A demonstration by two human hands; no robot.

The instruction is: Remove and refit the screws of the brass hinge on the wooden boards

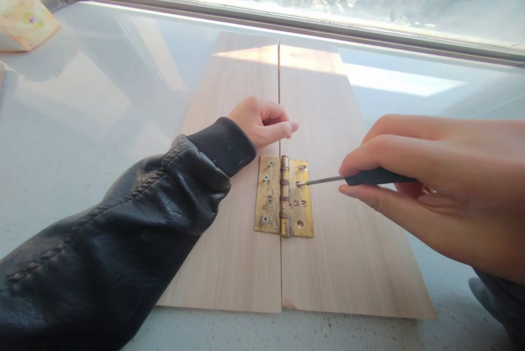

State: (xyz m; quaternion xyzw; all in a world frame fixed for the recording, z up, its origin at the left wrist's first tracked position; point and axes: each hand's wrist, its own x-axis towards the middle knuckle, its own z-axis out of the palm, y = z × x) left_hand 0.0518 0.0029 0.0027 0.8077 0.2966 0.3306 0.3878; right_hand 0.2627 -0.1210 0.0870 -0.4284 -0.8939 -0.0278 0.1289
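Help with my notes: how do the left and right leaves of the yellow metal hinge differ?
The left leaf holds four silvery cross-head screws; the right leaf holds two, its lower two holes appearing unfilled. The dark-handled metal screwdriver meets the right leaf's lower screw; no tool touches the left leaf. Both are stained yellow metal on pale wooden boards.

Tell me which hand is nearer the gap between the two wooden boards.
Left. The left hand extends across the gap, just beyond the hinge; the right hand is off to the gap's right, holding a screwdriver.
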